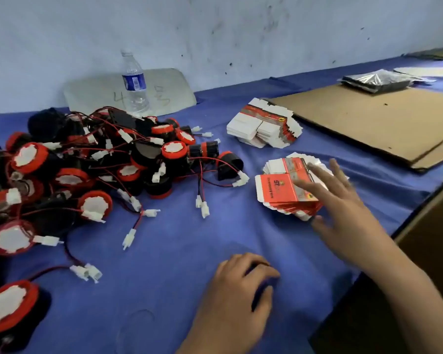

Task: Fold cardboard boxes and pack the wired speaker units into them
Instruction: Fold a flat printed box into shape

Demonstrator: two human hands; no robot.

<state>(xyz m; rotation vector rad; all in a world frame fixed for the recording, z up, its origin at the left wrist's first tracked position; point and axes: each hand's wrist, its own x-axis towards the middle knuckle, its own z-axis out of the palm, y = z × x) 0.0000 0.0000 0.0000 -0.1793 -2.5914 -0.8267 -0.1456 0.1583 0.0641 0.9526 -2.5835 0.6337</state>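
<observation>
A heap of black and red speaker units with red-black wires and white plugs covers the left of the blue cloth. Two stacks of flat red and white box blanks lie to the right: a near stack and a far stack. My right hand hovers with spread fingers over the near stack's right side, thumb beside its front edge; it looks blurred. My left hand rests on the cloth in front of me, fingers loosely curled and holding nothing.
A water bottle stands by the wall behind the speaker heap, in front of a pale board. Flat brown cardboard sheets lie at the right, a plastic-wrapped packet beyond them. An open brown carton sits at the right edge.
</observation>
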